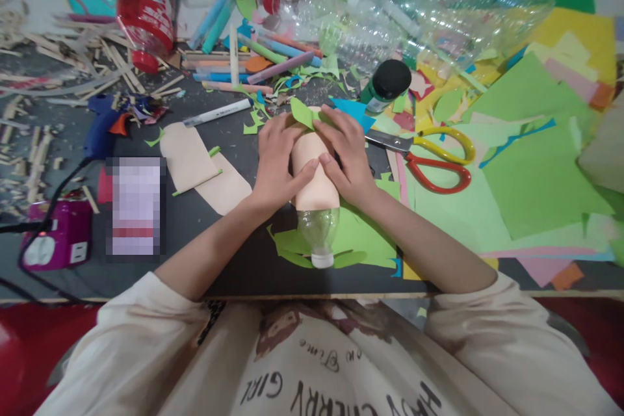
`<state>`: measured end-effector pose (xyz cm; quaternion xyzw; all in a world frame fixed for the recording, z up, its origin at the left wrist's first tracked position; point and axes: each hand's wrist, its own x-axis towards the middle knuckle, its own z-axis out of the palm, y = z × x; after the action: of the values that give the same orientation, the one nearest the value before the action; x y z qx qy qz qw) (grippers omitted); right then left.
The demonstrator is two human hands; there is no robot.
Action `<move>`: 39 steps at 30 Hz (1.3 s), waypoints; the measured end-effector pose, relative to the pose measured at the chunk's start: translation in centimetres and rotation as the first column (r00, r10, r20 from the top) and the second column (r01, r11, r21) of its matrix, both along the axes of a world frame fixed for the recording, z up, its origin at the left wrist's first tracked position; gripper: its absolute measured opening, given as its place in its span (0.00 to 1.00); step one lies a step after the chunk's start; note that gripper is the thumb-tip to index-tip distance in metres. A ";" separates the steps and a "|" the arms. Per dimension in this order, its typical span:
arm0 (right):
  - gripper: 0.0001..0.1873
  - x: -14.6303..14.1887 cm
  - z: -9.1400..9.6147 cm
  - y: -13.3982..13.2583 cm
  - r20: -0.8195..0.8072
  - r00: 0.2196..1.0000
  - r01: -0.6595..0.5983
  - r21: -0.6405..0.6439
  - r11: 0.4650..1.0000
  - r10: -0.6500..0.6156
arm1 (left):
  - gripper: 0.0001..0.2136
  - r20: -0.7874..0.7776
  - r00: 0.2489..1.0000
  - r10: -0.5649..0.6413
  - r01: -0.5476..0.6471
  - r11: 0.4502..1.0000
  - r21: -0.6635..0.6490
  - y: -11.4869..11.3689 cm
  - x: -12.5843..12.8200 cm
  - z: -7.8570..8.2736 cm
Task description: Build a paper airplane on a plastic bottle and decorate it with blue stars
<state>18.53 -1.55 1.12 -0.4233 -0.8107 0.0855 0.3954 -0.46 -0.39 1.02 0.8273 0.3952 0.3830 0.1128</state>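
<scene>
A clear plastic bottle (318, 227) lies on the table with its white cap toward me. Pale peach paper (316, 185) wraps its body. My left hand (280, 159) curves around the left side of the wrapped bottle, and my right hand (348, 159) curves around the right side. Both thumbs press on top of the peach paper. At the bottle's far end, a light green paper leaf (303, 114) stands up between my fingertips. Beyond my right fingers lies a blue paper piece (355, 116). Green paper (370, 240) is under the bottle.
Scissors (439, 156) with red and yellow handles lie right of my hand, near a dark-lidded jar (387, 84). Peach paper pieces (195, 159), a marker (219, 112) and a blue glue gun (100, 123) are left. Plastic bottles (341, 13) and coloured sheets (550, 175) crowd the back and right.
</scene>
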 end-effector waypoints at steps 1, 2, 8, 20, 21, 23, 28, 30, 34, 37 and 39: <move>0.25 0.0 0.0 0.0 0.005 1.000 0.000 -0.019 1.000 0.000 | 0.24 -0.004 1.000 0.002 -0.002 1.000 0.006 0.0 0.0 0.0; 0.26 0.0 0.0 0.0 0.011 1.000 0.003 -0.037 0.999 -0.002 | 0.24 -0.005 1.000 0.005 -0.005 1.000 0.011 0.0 0.0 0.1; 0.26 0.1 -0.3 0.1 0.002 1.000 0.019 -0.060 0.998 -0.019 | 0.24 0.003 1.000 -0.014 0.014 1.000 0.006 0.0 0.2 0.3; 0.27 -0.2 -0.2 -0.2 -0.007 0.998 0.069 -0.091 0.993 -0.070 | 0.28 0.009 1.000 -0.007 0.007 0.999 -0.033 -0.1 0.1 -0.2; 0.26 -0.2 -0.1 -0.2 0.008 0.997 0.080 -0.108 0.991 -0.079 | 0.28 0.008 1.000 -0.015 0.015 0.999 -0.035 -0.1 0.1 -0.2; 0.26 -0.2 0.0 -0.3 0.024 0.996 0.087 -0.147 0.985 -0.084 | 0.27 0.006 1.000 -0.028 0.028 0.999 -0.036 -0.1 0.0 -0.2; 0.25 -0.1 0.0 -0.2 0.017 0.998 0.069 -0.148 0.987 -0.067 | 0.28 0.001 1.000 -0.029 0.029 0.997 -0.067 -0.1 -0.1 -0.2; 0.25 -0.2 -0.1 -0.2 0.015 0.997 0.083 -0.125 0.989 -0.082 | 0.28 0.000 0.999 -0.034 0.034 0.996 -0.079 -0.1 0.0 -0.1; 0.26 -0.4 -0.2 -0.2 -0.033 0.998 0.058 -0.035 0.998 -0.059 | 0.30 0.045 0.998 -0.036 0.039 0.997 -0.069 -0.2 0.1 0.3; 0.29 -0.3 -0.1 -0.2 -0.065 0.997 0.035 -0.021 0.999 -0.036 | 0.32 0.082 0.996 -0.018 0.022 0.999 -0.043 -0.4 0.2 0.4; 0.30 -0.2 -0.1 -0.2 -0.091 0.996 0.012 -0.020 1.000 -0.014 | 0.33 0.090 0.996 -0.008 0.011 0.999 -0.035 -0.5 0.2 0.3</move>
<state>18.32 -1.73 1.05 -0.4280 -0.7882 0.1100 0.4283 -0.25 -0.88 1.27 0.8090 0.3923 0.4124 0.1469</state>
